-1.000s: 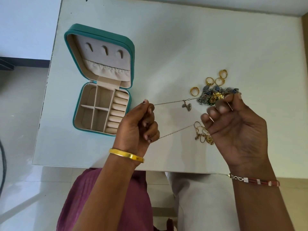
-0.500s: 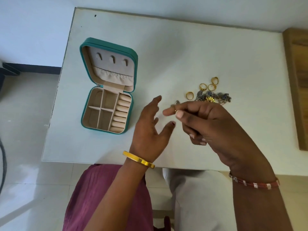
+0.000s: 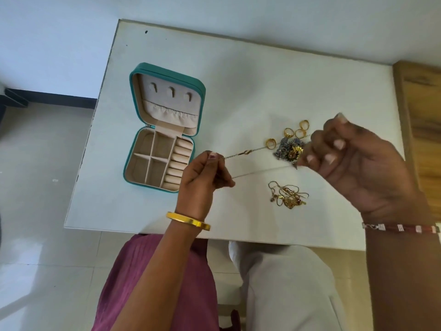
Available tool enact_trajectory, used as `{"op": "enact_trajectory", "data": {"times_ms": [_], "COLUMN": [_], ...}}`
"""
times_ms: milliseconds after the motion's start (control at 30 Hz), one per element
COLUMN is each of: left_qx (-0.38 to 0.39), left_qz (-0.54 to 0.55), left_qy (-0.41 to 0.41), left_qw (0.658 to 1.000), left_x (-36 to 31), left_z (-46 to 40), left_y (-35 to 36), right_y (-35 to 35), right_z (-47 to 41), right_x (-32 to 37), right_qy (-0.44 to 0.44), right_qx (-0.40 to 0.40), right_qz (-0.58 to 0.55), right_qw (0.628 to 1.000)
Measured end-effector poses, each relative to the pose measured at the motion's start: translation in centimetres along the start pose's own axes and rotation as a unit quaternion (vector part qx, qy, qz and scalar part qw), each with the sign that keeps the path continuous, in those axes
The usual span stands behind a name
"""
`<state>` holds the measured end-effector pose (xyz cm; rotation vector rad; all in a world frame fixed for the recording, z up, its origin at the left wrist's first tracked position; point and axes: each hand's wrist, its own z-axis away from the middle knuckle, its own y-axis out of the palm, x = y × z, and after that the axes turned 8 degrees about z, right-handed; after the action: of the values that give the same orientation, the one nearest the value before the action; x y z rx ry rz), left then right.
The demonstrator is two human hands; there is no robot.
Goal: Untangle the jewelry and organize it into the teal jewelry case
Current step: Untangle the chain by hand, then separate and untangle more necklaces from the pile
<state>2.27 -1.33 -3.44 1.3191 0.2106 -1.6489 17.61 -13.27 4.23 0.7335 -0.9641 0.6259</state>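
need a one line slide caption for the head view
Both hands stretch a thin chain above the table, beside the open teal case.

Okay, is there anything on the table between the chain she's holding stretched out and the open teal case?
Nothing visible. The chain runs taut between the left hand and right hand, above the table. The teal case lies open just left of the left hand. The rings and tangled gold chains lie off to the right.

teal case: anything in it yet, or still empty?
Empty, as far as visible. The teal case lies open; its compartments, ring rolls and lid hooks are bare. The lid pocket's inside is hidden.
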Motion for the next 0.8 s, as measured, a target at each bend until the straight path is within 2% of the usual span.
{"op": "enact_trajectory", "data": {"times_ms": [100, 167, 233, 333, 467, 567, 667, 800], "left_qx": [0.0, -0.025, -0.057, -0.059, -0.074, -0.077, -0.058, -0.058], "left_qz": [-0.007, -0.047, -0.12, -0.257, -0.393, -0.455, -0.5, -0.542], "left_qy": [-0.011, -0.017, -0.013, 0.034, 0.099, 0.133, 0.144, 0.169], "left_qw": [1.0, 0.998, 0.991, 0.964, 0.911, 0.877, 0.852, 0.821], "left_x": [0.5, 0.7, 0.8, 1.2, 2.0, 2.6, 2.9, 3.0], "left_z": [0.2, 0.4, 0.5, 0.7, 0.7, 1.0, 1.1, 1.2], "left_y": [0.5, 0.9, 0.9, 0.4, 0.3, 0.7, 0.6, 0.5], "right_y": [-0.6, -0.8, -1.2, -1.5, -0.9, -0.1, 0.3, 0.3], "right_z": [-1.5, -2.8, -4.1, -6.3, -9.2, -11.6, -13.7, -15.2], "right_x": [-0.3, -0.8, -1.1, -0.7, 0.2, 0.0, -0.9, -2.3], "right_qy": [0.011, 0.01, 0.009, 0.013, 0.006, -0.017, -0.047, -0.047], "right_qx": [-0.03, -0.04, -0.06, -0.103, -0.1, -0.088, -0.069, -0.038], "right_qz": [-0.059, -0.062, -0.005, 0.147, 0.358, 0.484, 0.559, 0.6], "right_qw": [0.998, 0.997, 0.998, 0.984, 0.928, 0.87, 0.825, 0.798]}}
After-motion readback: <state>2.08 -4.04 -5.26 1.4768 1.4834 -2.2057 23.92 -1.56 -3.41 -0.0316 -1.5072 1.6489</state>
